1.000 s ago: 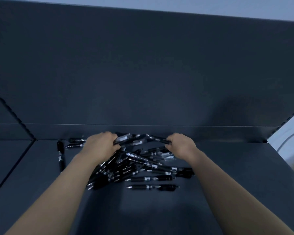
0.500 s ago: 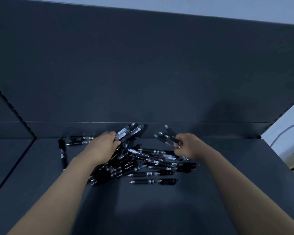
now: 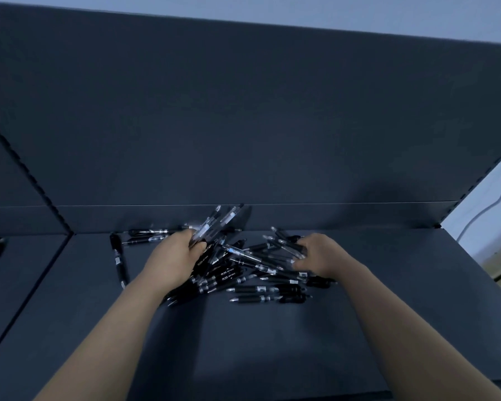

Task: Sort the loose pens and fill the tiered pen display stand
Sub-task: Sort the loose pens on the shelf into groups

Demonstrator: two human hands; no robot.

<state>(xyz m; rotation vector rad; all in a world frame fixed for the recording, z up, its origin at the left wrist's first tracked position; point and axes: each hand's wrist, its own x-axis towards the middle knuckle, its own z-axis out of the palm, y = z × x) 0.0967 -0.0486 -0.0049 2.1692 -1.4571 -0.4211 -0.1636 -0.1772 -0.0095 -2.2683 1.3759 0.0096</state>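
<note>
Pen bundle [image 3: 211, 227] in left hand [image 3: 174, 256] — pens [image 3: 284, 243] in right hand [image 3: 320, 256]

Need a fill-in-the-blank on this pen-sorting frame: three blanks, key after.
The raised bundle of clear-barrelled pens is gripped by the ___ hand. The ___ hand grasps some of the heap of loose black pens on the dark grey shelf. A lone black pen lies to the ___ of the heap.
Missing: left; right; left.

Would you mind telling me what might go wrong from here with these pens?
The left hand grips a fanned bundle of pens; some may slip out. The right hand pinches a few pens from the tangled pile, which could scatter. The stray pen at left may get overlooked.
</note>
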